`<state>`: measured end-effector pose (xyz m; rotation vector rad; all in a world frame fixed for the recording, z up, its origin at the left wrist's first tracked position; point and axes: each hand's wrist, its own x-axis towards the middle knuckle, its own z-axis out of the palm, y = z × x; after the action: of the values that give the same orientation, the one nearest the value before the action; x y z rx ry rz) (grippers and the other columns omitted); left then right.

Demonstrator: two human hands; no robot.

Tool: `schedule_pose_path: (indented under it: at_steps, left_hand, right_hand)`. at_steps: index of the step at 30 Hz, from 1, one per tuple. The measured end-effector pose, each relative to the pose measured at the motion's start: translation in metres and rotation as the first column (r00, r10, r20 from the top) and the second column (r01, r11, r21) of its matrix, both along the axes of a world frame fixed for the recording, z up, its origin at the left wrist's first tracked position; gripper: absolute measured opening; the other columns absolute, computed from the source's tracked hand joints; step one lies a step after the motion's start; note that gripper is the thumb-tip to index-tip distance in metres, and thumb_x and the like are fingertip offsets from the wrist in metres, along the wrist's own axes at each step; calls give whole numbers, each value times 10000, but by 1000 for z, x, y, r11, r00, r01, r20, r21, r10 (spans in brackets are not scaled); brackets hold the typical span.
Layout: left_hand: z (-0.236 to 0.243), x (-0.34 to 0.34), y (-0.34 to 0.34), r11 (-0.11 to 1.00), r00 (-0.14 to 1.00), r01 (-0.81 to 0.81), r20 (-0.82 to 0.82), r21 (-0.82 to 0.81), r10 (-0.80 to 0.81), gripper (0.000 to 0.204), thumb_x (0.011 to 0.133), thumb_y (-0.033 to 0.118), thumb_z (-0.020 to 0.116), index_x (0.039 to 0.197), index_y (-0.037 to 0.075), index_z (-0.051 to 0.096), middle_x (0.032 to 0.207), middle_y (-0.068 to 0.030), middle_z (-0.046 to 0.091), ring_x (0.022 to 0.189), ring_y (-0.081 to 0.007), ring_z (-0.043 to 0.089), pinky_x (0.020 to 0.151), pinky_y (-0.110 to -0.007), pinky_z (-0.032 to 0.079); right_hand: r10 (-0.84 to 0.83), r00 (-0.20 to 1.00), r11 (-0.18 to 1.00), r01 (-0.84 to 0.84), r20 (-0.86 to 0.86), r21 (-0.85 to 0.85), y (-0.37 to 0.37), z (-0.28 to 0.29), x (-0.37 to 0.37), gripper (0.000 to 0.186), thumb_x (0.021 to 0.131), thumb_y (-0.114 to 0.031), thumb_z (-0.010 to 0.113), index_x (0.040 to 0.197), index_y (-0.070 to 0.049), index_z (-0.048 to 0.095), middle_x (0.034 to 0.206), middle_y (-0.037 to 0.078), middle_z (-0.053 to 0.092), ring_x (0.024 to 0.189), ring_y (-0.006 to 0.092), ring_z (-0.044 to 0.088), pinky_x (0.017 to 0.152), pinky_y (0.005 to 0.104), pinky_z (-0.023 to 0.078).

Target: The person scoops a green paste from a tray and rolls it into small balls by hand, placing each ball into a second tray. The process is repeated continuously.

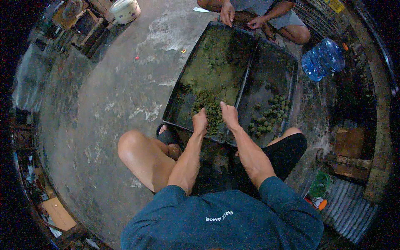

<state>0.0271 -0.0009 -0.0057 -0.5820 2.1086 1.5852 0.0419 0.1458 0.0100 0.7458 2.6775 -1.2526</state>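
Observation:
A large black tray (183, 76) lies in front of my knees, with a raised ridge splitting it lengthwise. Green-brown crumbly material is spread over its left part and heaped into a loose pile (213, 121) at the near end. My left hand (200, 121) is closed at the left side of that pile, thumb uppermost. Opposite it, over the pile's right side, my right hand (229, 115) is also closed, thumb up. What the curled fingers hold, if anything, is hidden. Several round green balls (266, 121) cluster in the near end of the tray's right part.
Across the tray a person sits with both hands (227, 14) near its far edge. A blue water jug (323, 59) lies right of the tray. A white bucket (125, 11) and wooden crate (85, 27) stand far left. Corrugated sheet (350, 208) and an orange-lidded container (320, 203) lie at right.

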Motion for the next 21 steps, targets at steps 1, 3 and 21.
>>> schedule_pose_path:
  at_steps: [1,3,21]
  left_hand:
    - [-3,-2,3,988,994,-98,62,122,91,321,864,331,549,735,38,572,604,-42,533,468,-142,456,445,-321,337]
    - [-17,-6,7,891,944,-310,215,333,248,314,856,336,560,716,55,559,616,-42,542,469,-135,450,452,-319,337]
    - [8,0,5,920,973,-147,221,364,68,272,860,292,566,786,34,609,637,-37,569,481,-141,514,417,-260,359]
  right_hand:
    - [-10,1000,1000,10,17,21,-2,-1,-1,379,880,-344,484,809,12,591,770,196,607,728,364,565,684,449,442]
    - [-26,998,998,23,51,60,-10,-4,-2,387,882,-375,440,912,-20,593,911,218,623,868,437,568,758,502,438]
    - [42,999,990,-45,25,133,-3,13,6,399,860,-395,463,854,-14,581,850,233,608,819,431,569,725,488,426]
